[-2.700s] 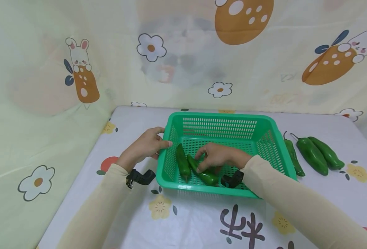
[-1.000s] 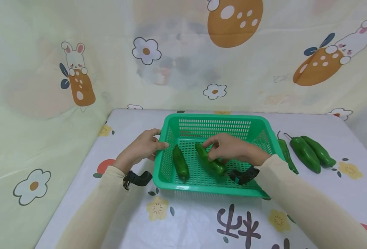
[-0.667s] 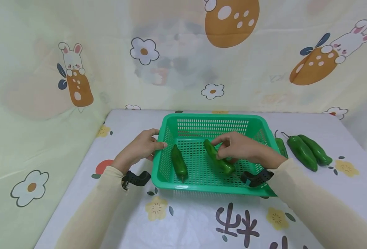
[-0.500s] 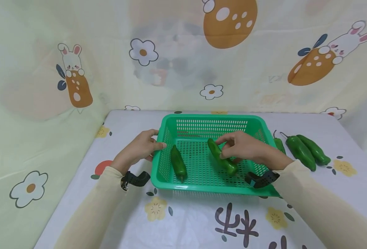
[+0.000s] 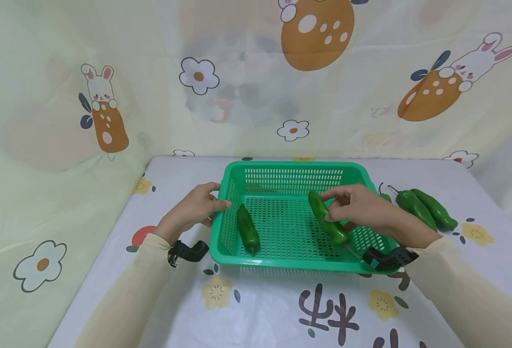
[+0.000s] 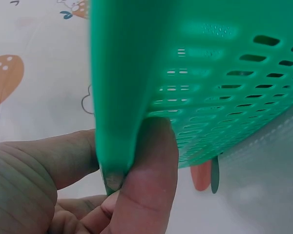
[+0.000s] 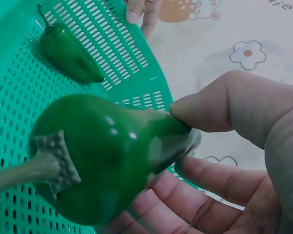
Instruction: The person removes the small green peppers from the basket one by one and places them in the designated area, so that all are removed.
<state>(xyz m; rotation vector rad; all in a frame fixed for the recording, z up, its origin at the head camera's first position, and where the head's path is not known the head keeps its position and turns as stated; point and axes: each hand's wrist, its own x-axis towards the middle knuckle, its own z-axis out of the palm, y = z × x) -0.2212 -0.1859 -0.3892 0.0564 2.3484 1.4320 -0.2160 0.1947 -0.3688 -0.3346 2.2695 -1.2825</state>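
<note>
My left hand [image 5: 192, 210] grips the left rim of a green plastic basket [image 5: 282, 264], thumb over the inner side and fingers outside. In the left wrist view the thumb [image 6: 149, 180] presses against the slotted wall. Above the basket's right part, my right hand [image 5: 362, 209] pinches a green chili pepper [image 5: 336, 233] between thumb and fingers. In the right wrist view this pepper [image 7: 93, 156] has its stem end toward the camera, held near its tip. A second green pepper [image 5: 248, 231] lies by the basket's left wall.
To the right of the basket, a few green peppers [image 5: 436, 209] lie on the flower-patterned tablecloth [image 5: 264, 309]; the right forearm partly hides them. A printed cloth wall [image 5: 247, 111] rises behind the table, and another [image 5: 43, 193] closes off the left.
The right hand has carried its pepper from beside the other one, rightward and up, toward the basket's right wall. The left hand keeps its hold on the rim; the view has shifted slightly.
</note>
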